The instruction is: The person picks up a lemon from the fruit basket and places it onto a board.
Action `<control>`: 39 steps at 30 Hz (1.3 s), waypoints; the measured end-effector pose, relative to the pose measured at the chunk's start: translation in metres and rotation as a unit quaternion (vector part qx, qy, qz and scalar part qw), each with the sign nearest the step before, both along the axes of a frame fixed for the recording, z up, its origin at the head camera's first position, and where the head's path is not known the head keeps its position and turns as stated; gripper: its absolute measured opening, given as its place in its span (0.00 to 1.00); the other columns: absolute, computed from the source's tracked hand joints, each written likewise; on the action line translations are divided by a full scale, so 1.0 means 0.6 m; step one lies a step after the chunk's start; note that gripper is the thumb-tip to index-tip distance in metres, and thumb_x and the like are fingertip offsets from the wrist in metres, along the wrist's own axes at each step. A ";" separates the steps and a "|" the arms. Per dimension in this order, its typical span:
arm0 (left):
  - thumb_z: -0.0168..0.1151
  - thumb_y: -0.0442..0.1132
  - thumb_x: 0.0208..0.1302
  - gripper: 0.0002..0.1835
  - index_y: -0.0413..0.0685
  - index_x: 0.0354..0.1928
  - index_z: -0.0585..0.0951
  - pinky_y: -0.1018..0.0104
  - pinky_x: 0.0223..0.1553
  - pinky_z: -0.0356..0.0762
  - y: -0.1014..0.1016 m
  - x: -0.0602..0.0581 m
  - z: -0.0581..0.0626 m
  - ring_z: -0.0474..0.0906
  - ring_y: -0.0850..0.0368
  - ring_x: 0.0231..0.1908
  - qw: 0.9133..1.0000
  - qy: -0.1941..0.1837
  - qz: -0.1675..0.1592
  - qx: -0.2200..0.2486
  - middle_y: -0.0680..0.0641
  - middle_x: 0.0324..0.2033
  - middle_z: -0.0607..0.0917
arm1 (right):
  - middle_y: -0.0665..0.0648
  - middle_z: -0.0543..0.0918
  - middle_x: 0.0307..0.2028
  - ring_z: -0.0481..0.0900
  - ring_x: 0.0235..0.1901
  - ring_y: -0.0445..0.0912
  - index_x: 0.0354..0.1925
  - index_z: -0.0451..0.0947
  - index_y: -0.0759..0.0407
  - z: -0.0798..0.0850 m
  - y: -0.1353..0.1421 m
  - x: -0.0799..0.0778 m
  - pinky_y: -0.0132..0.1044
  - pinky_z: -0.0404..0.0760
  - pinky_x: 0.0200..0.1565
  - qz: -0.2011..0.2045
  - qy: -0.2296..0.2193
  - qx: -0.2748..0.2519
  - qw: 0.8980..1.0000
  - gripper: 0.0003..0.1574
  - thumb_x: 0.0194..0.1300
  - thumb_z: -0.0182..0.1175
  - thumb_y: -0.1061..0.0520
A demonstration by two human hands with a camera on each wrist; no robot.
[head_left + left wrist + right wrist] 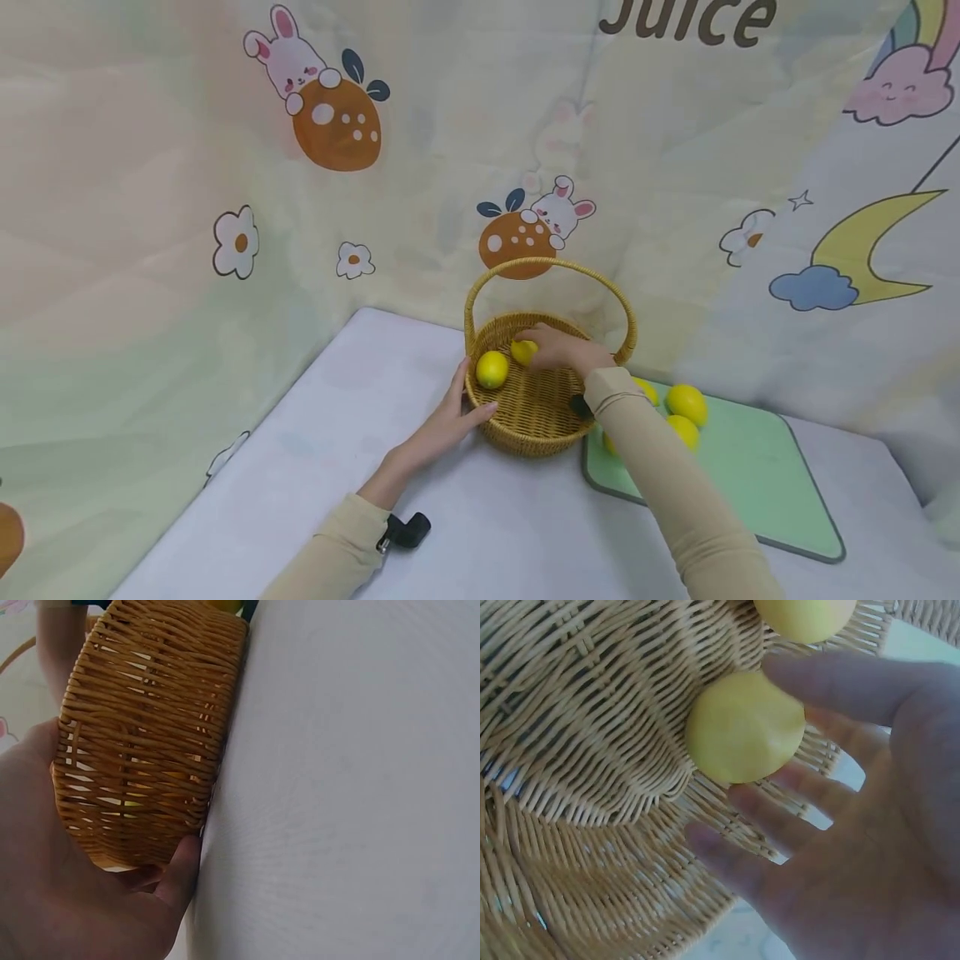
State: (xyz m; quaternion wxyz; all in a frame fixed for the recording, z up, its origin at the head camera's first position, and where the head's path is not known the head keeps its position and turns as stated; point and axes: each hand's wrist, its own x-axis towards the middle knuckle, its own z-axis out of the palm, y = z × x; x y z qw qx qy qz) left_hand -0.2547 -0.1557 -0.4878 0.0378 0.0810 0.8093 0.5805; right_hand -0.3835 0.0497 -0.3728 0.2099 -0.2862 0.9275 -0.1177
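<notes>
A round wicker basket (532,446) with a tall arched handle stands upright on the table. My left hand (447,425) holds its left side, thumb at the front rim and fingers along the outer wall; the left wrist view shows the hand (97,877) against the woven side. Inside the basket, one lemon (492,370) lies at the left. My right hand (555,346) reaches in from the right and holds a second lemon (742,727) near the back wall. Its thumb lies at the lemon's edge, with some fingers partly hidden behind the fruit.
To the right of the basket lies a light green cutting board (765,475) with a grey edge. Several lemons (686,404) rest on it, some partly covered by my right sleeve (667,475). A printed cloth backdrop (420,125) hangs behind the white table (510,533).
</notes>
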 end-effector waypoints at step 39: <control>0.56 0.70 0.64 0.55 0.73 0.77 0.28 0.44 0.77 0.40 0.004 -0.008 -0.001 0.32 0.54 0.79 1.000 0.008 -0.011 -0.008 0.57 0.79 0.32 | 0.55 0.79 0.52 0.73 0.42 0.46 0.58 0.79 0.54 0.046 0.279 0.197 0.39 0.75 0.42 0.008 0.101 -0.004 0.995 0.33 0.50 0.66 0.64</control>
